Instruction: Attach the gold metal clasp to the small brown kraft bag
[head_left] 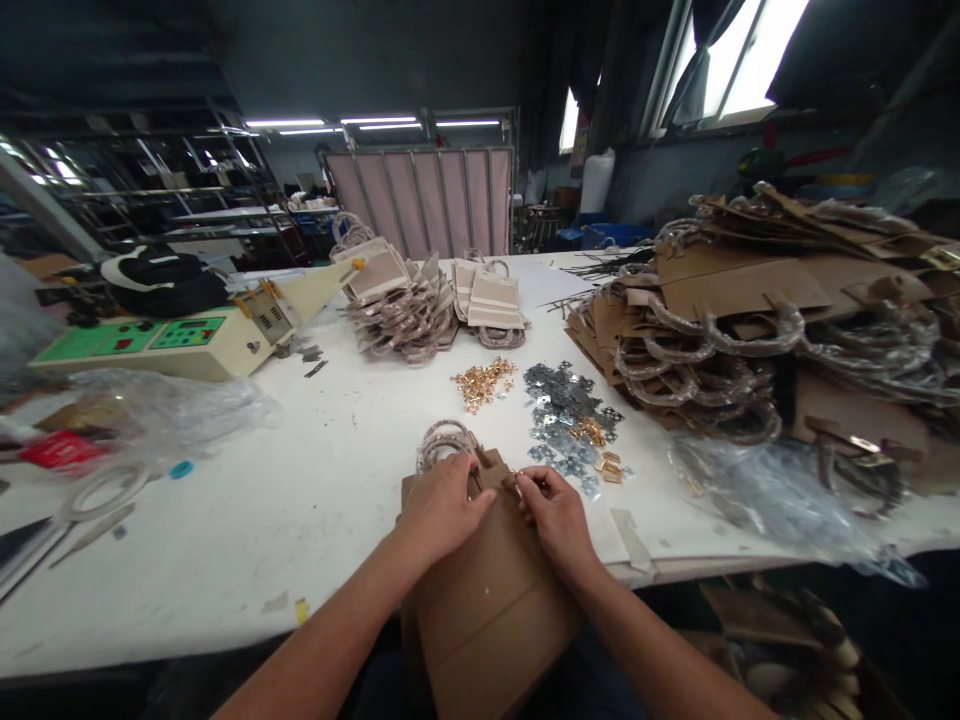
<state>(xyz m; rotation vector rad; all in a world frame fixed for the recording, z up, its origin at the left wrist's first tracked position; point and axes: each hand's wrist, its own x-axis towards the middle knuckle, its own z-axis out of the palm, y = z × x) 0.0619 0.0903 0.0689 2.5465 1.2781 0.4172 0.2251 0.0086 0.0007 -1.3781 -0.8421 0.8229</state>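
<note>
A brown handbag (pixel 487 610) with plastic-wrapped handles leans between my arms at the table's front edge. My left hand (pixel 442 505) grips the bag's upper edge, thumb on the near panel. At the top right of the same panel, my right hand (pixel 553 515) pinches at a small brown strap or flap; a small gold-coloured piece seems to be at the fingertips, too small to make out surely. Beyond the hands lie a heap of small gold metal fittings (pixel 482 384) and a heap of flat grey metal plates (pixel 564 400). Several gold buckle-like pieces (pixel 609 466) lie beside the plates.
Brown bag pieces with wrapped handles (pixel 742 290) are piled high on the right. Stacked beige bags (pixel 405 300) stand at the back. A cream machine with green panels (pixel 165 340), clear plastic (pixel 172 400) and a tape roll (pixel 105 492) occupy the left.
</note>
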